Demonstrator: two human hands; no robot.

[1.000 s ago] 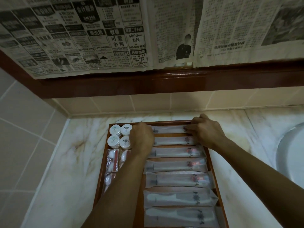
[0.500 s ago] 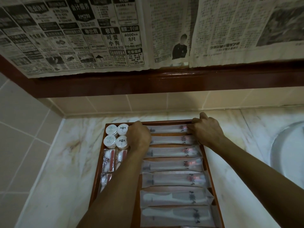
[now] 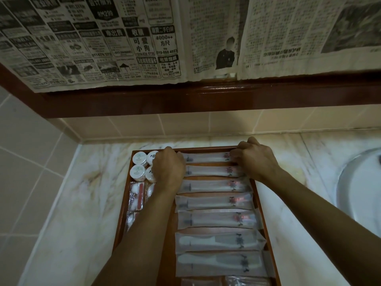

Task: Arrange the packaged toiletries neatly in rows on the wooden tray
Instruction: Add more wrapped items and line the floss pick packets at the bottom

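A wooden tray (image 3: 260, 205) lies on a marble counter (image 3: 82, 203). Clear long packets fill its right side in a column of rows, with comb packets (image 3: 216, 241) nearest me. My left hand (image 3: 168, 170) is curled over the left end of the top packet (image 3: 206, 157), its fingertips hidden. My right hand (image 3: 253, 159) curls over the right ends of the top two packets, thumb at the far rim. Small round white tubs (image 3: 138, 158) sit in the far left corner, with cotton packs (image 3: 137, 196) below them.
A white sink (image 3: 358, 182) curves in at the right. Tiled walls close the counter at the back and left. Above hangs a dark wooden frame (image 3: 206, 98) covered with newspaper (image 3: 123, 38). More packets show at the tray's near edge.
Both hands stay at the ends of the top packet and have barely shifted. The view has drifted slightly.
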